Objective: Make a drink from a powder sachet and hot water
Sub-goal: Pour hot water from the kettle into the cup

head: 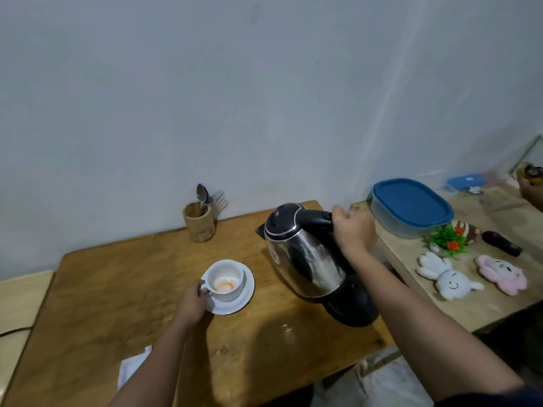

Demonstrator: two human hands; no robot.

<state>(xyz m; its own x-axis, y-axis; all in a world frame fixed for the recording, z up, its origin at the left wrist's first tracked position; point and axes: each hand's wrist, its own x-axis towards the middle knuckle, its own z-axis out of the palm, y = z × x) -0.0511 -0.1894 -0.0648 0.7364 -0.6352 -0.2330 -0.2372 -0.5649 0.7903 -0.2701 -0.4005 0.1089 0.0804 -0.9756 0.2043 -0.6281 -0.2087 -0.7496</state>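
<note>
Your right hand [351,230] is clenched round the black handle of the kettle [305,259], knuckles up, and your forearm reaches in from the near right, crossing the kettle's steel side. Your left hand [192,301] comes in from the near edge on a straight forearm, its fingers curled on the handle of the cup [226,274].

Both hands work over the wooden table [117,289]. On it the kettle is the biggest thing: it leans to the left, lid shut and spout pointing left and far, its lower edge right at the black base [354,308]; you cannot tell whether they still touch. Farther right, on the paler table [484,301], lies a container with a blue lid [411,205]. Against the far wall stands a wooden holder [199,223] with a spoon [202,195] and a fork [218,196] in it. Left of the kettle, apart from it, the white saucer [239,302] carries the upright cup, and at the bottom of the cup lies a small heap of orange powder [224,287]
</note>
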